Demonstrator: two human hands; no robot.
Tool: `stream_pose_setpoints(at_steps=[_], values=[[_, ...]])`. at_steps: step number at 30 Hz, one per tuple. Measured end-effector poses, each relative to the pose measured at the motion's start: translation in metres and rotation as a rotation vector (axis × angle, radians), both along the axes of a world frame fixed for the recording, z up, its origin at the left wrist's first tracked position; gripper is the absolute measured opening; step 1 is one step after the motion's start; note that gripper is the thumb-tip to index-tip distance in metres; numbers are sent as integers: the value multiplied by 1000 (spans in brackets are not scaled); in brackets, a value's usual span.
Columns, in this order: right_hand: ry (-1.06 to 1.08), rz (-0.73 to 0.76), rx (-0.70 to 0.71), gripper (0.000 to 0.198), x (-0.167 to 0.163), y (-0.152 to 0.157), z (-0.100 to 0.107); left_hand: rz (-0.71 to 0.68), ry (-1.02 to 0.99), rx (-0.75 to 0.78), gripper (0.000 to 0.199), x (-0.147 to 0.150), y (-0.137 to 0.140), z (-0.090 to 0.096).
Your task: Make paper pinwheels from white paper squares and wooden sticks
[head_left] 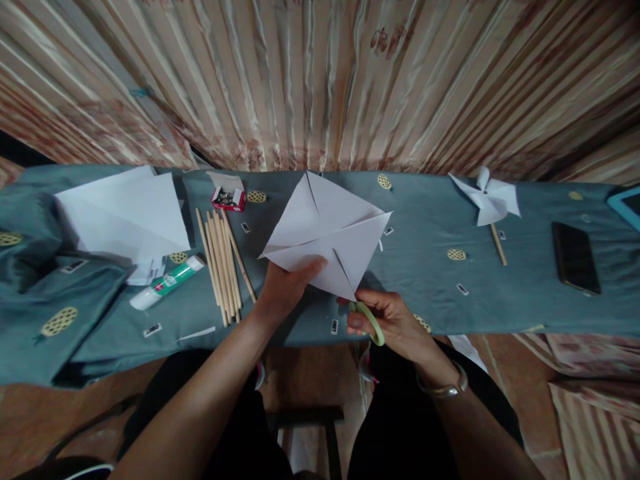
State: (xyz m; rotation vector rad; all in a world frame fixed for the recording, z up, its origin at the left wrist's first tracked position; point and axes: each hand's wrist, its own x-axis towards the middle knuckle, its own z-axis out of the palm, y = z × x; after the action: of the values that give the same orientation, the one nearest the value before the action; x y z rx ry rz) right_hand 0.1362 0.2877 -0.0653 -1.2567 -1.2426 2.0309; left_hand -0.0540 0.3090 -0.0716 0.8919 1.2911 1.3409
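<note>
A white square of paper (pixel 345 210) is held up over the cloth-covered table, slit from its corners toward the middle. My left hand (pixel 287 287) grips its near left edge, thumb on top and fingers underneath. At the paper's near corner, my right hand (pixel 387 317) is closed around the pale green handle of a pair of scissors (pixel 370 323). The blades are hidden under the paper and the hand. To the right lies a finished white paper pinwheel (pixel 487 200) on a wooden stick (pixel 499 243).
Left of the paper lie several wooden sticks (pixel 220 267), a red box of small metal pins (pixel 229 198), a glue stick (pixel 167 283) and white paper sheets (pixel 125 217). A black phone (pixel 576 257) and a blue-edged object (pixel 627 203) lie far right. A pleated curtain (pixel 320 80) hangs behind.
</note>
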Motion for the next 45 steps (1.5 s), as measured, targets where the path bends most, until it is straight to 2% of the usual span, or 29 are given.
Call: stream_pose_setpoints(at_steps=[7, 21, 35, 42, 45], values=[[62, -13, 8, 36, -5, 0, 4, 8, -9, 6, 46, 1, 0, 2], [9, -57, 15, 40, -8, -1, 3, 17, 37, -5, 47, 0, -1, 3], [14, -107, -78, 44, -11, -2, 1, 30, -11, -5, 50, 0, 1, -2], [-3, -63, 1, 42, -11, -2, 3, 19, -3, 12, 47, 1, 0, -2], [-4, -74, -15, 42, -12, -1, 5, -2, 6, 23, 44, 1, -1, -3]])
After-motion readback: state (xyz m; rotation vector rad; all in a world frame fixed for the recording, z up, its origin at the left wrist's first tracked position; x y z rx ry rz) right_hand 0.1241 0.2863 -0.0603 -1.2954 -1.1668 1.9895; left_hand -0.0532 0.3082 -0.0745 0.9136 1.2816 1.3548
